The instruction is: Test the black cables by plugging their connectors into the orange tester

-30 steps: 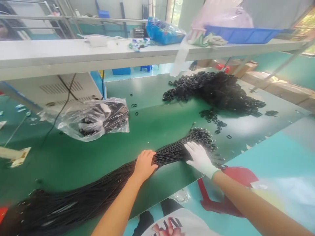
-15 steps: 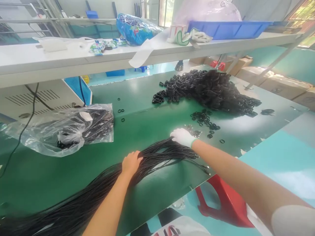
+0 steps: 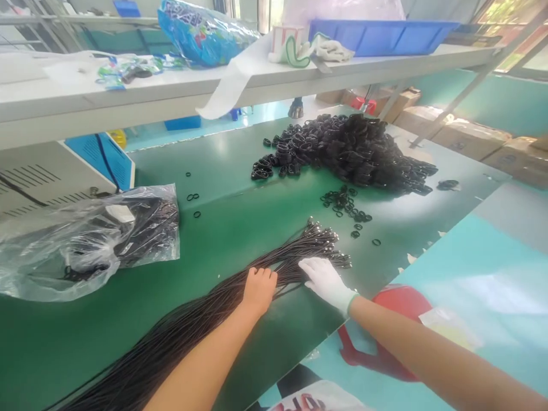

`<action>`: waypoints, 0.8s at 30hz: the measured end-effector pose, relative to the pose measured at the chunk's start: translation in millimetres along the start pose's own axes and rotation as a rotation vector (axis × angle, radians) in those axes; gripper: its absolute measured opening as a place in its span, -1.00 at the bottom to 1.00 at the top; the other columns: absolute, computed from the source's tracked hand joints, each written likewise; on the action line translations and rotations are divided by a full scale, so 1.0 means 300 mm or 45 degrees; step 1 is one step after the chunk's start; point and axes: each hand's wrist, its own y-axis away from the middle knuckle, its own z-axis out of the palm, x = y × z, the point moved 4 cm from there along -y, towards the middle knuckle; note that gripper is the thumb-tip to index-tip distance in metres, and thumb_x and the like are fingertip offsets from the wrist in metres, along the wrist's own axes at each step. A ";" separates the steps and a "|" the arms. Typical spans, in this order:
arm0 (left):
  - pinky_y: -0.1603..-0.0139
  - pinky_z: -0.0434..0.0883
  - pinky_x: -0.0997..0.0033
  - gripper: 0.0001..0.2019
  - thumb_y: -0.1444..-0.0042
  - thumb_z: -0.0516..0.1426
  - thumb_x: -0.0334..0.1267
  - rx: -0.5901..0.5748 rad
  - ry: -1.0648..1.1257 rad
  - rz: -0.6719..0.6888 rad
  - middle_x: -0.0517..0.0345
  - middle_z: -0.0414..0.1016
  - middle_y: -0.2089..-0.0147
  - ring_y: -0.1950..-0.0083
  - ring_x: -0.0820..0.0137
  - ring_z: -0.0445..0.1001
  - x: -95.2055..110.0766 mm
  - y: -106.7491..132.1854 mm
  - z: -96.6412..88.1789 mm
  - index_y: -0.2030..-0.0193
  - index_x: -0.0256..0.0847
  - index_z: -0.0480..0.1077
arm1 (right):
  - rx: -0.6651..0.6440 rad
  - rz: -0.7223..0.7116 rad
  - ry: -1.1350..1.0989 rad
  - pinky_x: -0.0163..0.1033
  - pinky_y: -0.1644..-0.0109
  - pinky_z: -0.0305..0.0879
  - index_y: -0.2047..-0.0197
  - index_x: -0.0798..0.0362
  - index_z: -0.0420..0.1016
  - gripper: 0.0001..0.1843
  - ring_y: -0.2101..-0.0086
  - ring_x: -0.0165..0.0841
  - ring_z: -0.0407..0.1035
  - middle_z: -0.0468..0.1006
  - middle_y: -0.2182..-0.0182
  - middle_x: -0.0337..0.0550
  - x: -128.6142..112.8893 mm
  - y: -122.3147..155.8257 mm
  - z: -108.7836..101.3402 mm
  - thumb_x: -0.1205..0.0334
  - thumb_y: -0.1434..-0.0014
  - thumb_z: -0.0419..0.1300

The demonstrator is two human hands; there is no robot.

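A long bundle of thin black cords (image 3: 188, 331) lies slantwise across the green table (image 3: 240, 217), its metal-tipped ends (image 3: 325, 242) fanned out at the upper right. My bare left hand (image 3: 259, 289) rests palm down on the bundle with fingers together and laid over the cords. My right hand (image 3: 325, 281), in a white glove, lies flat on the cords just below the tips, fingers stretched out. A big heap of black rings (image 3: 346, 148) sits further back, with loose rings (image 3: 346, 205) scattered before it.
A clear plastic bag (image 3: 85, 240) with black parts lies at the left. A white shelf (image 3: 171, 91) overhangs the table, carrying a blue tray (image 3: 381, 37) and a blue bag (image 3: 201, 31). A red stool (image 3: 385, 325) stands below the table's front edge; cardboard boxes (image 3: 466, 140) sit at right.
My gloved right hand has drawn back from near the loose rings to the cords below the tips. My left hand has slid up the bundle toward the tips.
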 end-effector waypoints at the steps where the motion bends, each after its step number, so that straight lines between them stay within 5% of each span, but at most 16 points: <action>1: -0.08 0.37 0.00 -0.78 -0.22 0.14 -0.19 -0.004 0.017 -0.005 0.02 0.50 0.02 -0.02 0.23 0.46 -0.008 0.003 0.002 0.07 -0.26 0.44 | -0.001 0.028 0.000 0.00 -0.10 0.14 -0.05 0.10 0.43 -0.61 -0.04 -0.07 0.29 0.48 -0.03 0.08 0.009 -0.001 -0.002 0.38 -0.12 0.17; 6: -0.01 0.44 0.12 -0.80 -0.26 0.10 -0.19 0.093 0.130 -0.116 0.04 0.52 0.04 0.06 0.31 0.50 -0.068 0.007 -0.058 0.07 -0.22 0.45 | 0.024 0.064 -0.040 -0.11 0.05 0.17 0.13 0.07 0.51 -0.75 0.20 -0.18 0.35 0.56 0.26 0.00 0.047 -0.072 -0.126 0.31 -0.27 0.01; 11: 0.00 0.42 0.08 -0.77 -0.25 0.10 -0.18 0.156 0.080 -0.345 0.02 0.48 0.01 0.02 0.26 0.47 -0.104 -0.079 -0.109 0.05 -0.24 0.43 | 0.062 0.204 -0.511 -0.01 -0.19 -0.02 0.33 0.07 0.52 -0.81 0.03 -0.11 0.26 0.52 0.27 0.04 0.099 -0.251 -0.221 0.44 -0.11 0.08; 15: -0.10 0.34 -0.05 -0.63 -0.20 0.15 -0.11 0.077 0.030 -0.345 -0.04 0.39 -0.14 -0.12 0.15 0.38 -0.089 -0.163 -0.119 -0.10 -0.21 0.36 | 0.144 0.537 -0.839 0.09 -0.23 0.02 0.23 0.06 0.46 -0.84 -0.11 -0.07 0.20 0.47 0.07 0.08 0.098 -0.175 -0.153 0.35 -0.17 0.06; 17: -0.13 0.32 -0.09 -0.56 -0.20 0.15 -0.11 0.000 0.038 -0.313 -0.05 0.35 -0.19 -0.17 0.11 0.35 -0.080 -0.204 -0.111 -0.18 -0.20 0.30 | 0.136 0.776 -1.084 0.14 -0.07 0.25 0.27 0.07 0.42 -0.83 0.05 -0.07 0.37 0.51 0.22 0.10 0.066 -0.060 -0.087 0.20 -0.23 0.05; 20: -0.12 0.33 -0.10 -0.59 -0.20 0.15 -0.13 -0.178 0.069 -0.309 -0.06 0.36 -0.18 -0.15 0.12 0.37 -0.079 -0.268 -0.076 -0.16 -0.22 0.32 | 0.085 1.065 -1.535 0.01 0.17 0.46 0.34 0.08 0.35 -0.77 0.28 -0.16 0.51 0.52 0.40 0.05 -0.007 0.066 0.012 0.11 -0.25 0.05; 24: -0.01 0.44 0.02 -0.64 -0.22 0.14 -0.16 -0.436 0.187 -0.293 -0.03 0.43 -0.10 -0.03 0.21 0.46 -0.058 -0.317 -0.014 -0.11 -0.23 0.35 | 0.198 1.296 -2.005 -0.27 0.24 0.49 0.38 0.04 0.29 -0.77 0.39 -0.38 0.50 0.46 0.50 -0.13 -0.053 0.037 0.090 0.17 -0.30 -0.01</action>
